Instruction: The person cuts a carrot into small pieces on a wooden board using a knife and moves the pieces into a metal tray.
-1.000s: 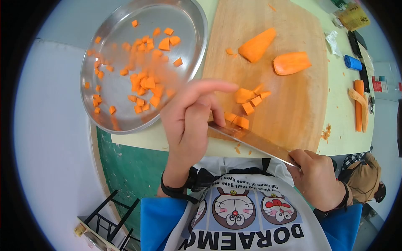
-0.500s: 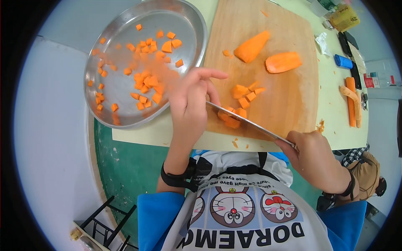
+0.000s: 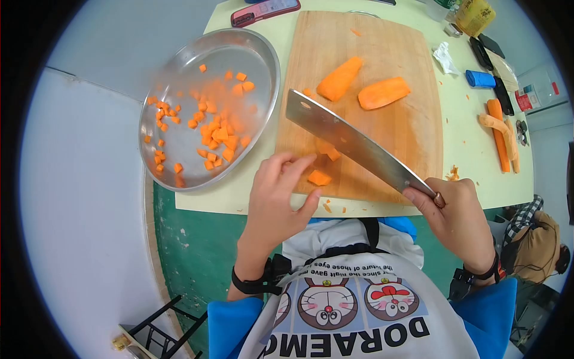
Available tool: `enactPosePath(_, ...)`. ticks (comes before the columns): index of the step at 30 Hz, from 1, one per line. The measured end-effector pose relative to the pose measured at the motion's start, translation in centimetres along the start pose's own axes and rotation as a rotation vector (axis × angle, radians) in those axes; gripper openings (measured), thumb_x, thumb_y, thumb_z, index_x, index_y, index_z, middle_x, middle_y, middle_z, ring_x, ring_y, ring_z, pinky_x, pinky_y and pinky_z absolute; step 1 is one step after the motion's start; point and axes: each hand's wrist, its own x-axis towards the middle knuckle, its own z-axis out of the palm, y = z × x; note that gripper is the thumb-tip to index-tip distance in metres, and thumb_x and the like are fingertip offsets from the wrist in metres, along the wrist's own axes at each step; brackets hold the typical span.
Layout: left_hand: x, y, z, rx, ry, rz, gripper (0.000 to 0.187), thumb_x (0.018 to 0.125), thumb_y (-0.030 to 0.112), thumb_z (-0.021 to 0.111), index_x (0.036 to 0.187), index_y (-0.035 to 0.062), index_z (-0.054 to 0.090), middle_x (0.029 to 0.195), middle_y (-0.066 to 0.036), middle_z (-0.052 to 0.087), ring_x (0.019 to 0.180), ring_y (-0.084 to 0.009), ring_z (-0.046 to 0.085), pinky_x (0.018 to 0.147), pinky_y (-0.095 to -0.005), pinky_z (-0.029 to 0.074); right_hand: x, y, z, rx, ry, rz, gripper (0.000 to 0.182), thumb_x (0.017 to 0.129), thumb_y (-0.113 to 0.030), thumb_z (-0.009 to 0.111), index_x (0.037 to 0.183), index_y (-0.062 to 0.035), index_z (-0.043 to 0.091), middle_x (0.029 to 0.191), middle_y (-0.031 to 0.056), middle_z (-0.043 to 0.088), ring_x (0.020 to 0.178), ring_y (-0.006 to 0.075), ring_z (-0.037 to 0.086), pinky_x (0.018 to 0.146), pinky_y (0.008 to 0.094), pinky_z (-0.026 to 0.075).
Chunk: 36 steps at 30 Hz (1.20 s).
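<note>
My right hand (image 3: 459, 216) grips the handle of a kitchen cleaver (image 3: 359, 145). Its broad blade slants up to the left over the wooden cutting board (image 3: 412, 143). My left hand (image 3: 276, 194) is at the board's near left edge, thumb and fingers apart, beside a carrot chunk (image 3: 319, 178). Another carrot chunk (image 3: 329, 152) lies partly hidden under the blade. Farther back on the board rest two peeled carrot pieces, a tapered one (image 3: 341, 78) and a flat-cut one (image 3: 384, 93). On the left, a round metal tray (image 3: 270, 78) holds many carrot cubes (image 3: 220, 134).
A phone (image 3: 265, 12) lies behind the tray. At the table's right are whole carrots (image 3: 498, 136), a blue roll (image 3: 480, 79), crumpled tissue (image 3: 443, 58) and a plastic bottle (image 3: 538, 90). Carrot peelings (image 3: 452, 173) lie by the board's right edge. A black-framed stool (image 3: 158, 329) stands below left.
The cleaver has risen off the board, its blade now turned broadside. My left hand has come away from the blade and moved nearer my body. The view has shifted slightly.
</note>
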Motion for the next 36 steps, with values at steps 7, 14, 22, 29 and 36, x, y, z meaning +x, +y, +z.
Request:
enactPosePath(7, -0.1, -0.7, 1.4, 0.123, -0.100, -0.105, 0.019, 0.074, 0.013, 0.068, 0.089, 0.0030, 0.063, 0.082, -0.007, 0.055, 0.077, -0.0231, 0.052, 0.069, -0.0327, 0.040, -0.9, 2.3, -0.2, 0.017, 0.092, 0.053, 0.030, 0.082, -0.019, 0.064, 0.062, 0.0020, 0.056, 0.045, 0.0173, 0.043, 0.041, 0.0341, 0.045, 0.041, 0.0361, 0.037)
enactPosePath(14, 1.4, 0.1, 1.8, 0.256, 0.109, -0.202, 0.017, 0.079, 0.012, 0.066, 0.090, 0.0003, 0.062, 0.074, -0.006, 0.055, 0.068, -0.0163, 0.052, 0.060, -0.0287, 0.039, -1.5, 4.1, -0.2, 0.014, 0.152, 0.048, 0.030, 0.081, -0.019, 0.065, 0.061, 0.0010, 0.055, 0.047, 0.0175, 0.044, 0.041, 0.0339, 0.046, 0.041, 0.0363, 0.037)
enactPosePath(22, 3.7, 3.1, 5.2, -0.222, 0.089, -0.316, 0.014, 0.079, 0.008, 0.066, 0.089, -0.0002, 0.060, 0.069, 0.002, 0.050, 0.062, -0.0045, 0.044, 0.056, -0.0199, 0.036, -1.9, 5.1, 0.7, 0.045, 0.158, -0.035, 0.028, 0.081, -0.019, 0.065, 0.062, -0.0021, 0.053, 0.047, 0.0153, 0.047, 0.043, 0.0325, 0.050, 0.042, 0.0366, 0.040)
enactPosePath(29, 4.4, 2.9, 5.8, -0.127, 0.108, -0.420, 0.012, 0.074, 0.005, 0.068, 0.082, 0.0012, 0.060, 0.063, -0.006, 0.050, 0.057, -0.0135, 0.048, 0.050, -0.0262, 0.039, -2.2, 6.3, 1.0, -0.011, 0.225, -0.050, 0.023, 0.077, -0.016, 0.066, 0.064, -0.0030, 0.052, 0.052, 0.0122, 0.051, 0.047, 0.0299, 0.053, 0.044, 0.0377, 0.041)
enactPosePath(36, 5.9, 3.3, 1.4, -0.294, 0.635, -0.179, 0.021, 0.080, 0.009, 0.065, 0.098, 0.0015, 0.058, 0.079, -0.002, 0.055, 0.072, -0.0064, 0.049, 0.067, -0.0200, 0.040, -2.2, 8.1, 0.9, -0.401, 0.395, -0.253, 0.024, 0.060, -0.016, 0.069, 0.075, -0.0051, 0.053, 0.060, 0.0051, 0.048, 0.052, 0.0222, 0.050, 0.046, 0.0327, 0.039)
